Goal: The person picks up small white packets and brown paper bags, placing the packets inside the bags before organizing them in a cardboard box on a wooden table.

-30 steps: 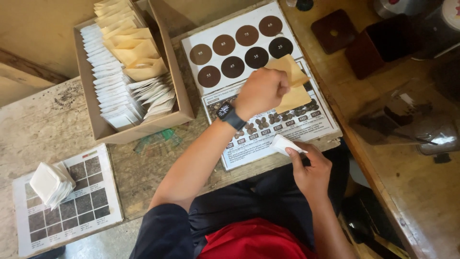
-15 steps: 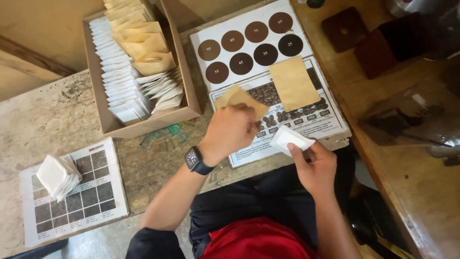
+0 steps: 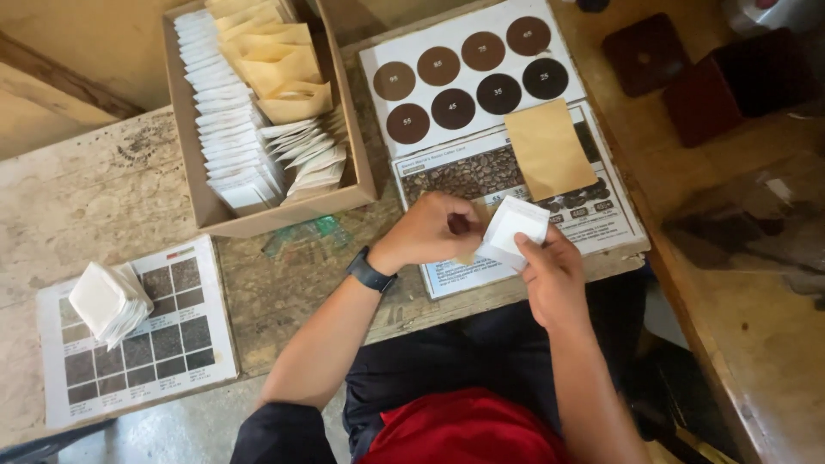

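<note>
Right hand (image 3: 554, 275) pinches a small white paper sachet (image 3: 513, 230); left hand (image 3: 430, 230), curled closed on a tan paper envelope (image 3: 478, 225) just beside it, meets it.

A small coffee packing workshop, by the look of it: a worn, stained stone worktop (image 3: 77, 206), a brown cardboard box of white filter sachets and tan paper envelopes (image 3: 258, 112) beyond the hands, and printed roast-colour charts with brown discs and bean photographs (image 3: 481, 77).

both hands (image 3: 434, 232) holding white sachet (image 3: 513, 230)
</note>
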